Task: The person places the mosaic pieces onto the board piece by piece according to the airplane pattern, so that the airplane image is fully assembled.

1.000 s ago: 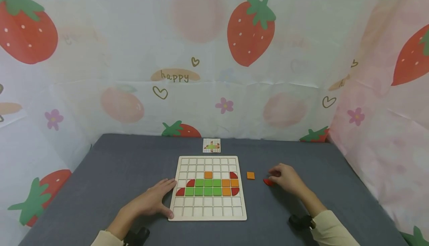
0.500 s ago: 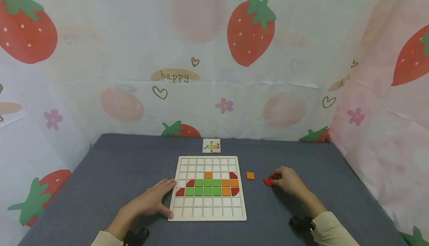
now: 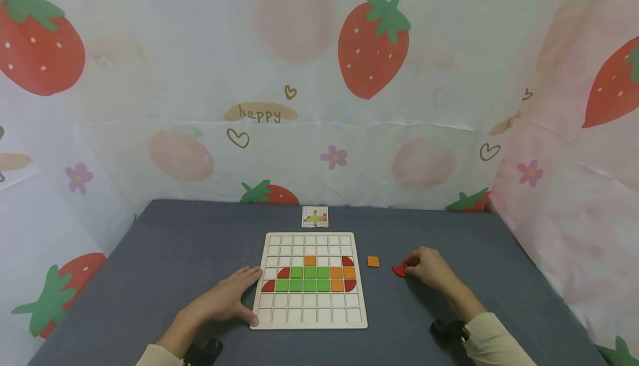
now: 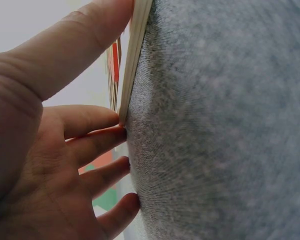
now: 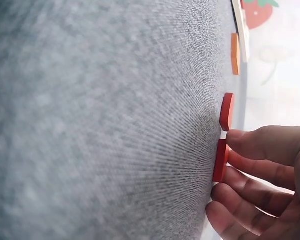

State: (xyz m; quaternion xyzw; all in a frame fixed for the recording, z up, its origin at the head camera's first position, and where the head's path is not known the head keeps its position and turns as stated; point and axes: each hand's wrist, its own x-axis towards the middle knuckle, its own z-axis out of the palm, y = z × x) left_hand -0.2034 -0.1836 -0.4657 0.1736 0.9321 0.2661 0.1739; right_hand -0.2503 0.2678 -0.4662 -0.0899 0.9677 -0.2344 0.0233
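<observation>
A pale wooden grid board [image 3: 309,316] lies on the table, with red, green and orange tiles in several squares. My left hand [image 3: 227,294] rests along its left edge, thumb and fingers spread; the left wrist view shows the thumb [image 4: 85,37] and two fingertips against the board's rim [image 4: 132,65]. To the right of the board, my right hand [image 3: 430,269] pinches a red tile [image 5: 220,161] down at the cloth, mostly covered by fingers in the head view. A second red tile with a rounded side [image 3: 399,271] lies just beside those fingertips.
An orange square tile [image 3: 373,262] lies between the board and my right hand. Behind the board stands a small pattern card [image 3: 315,217]. Grey cloth covers the table [image 3: 199,238], and a strawberry-print curtain [image 3: 309,105] hangs at the back and sides.
My right hand has come down slightly and its fingertips have closed on a red tile beside the other one. The left hand and the board stay where they were.
</observation>
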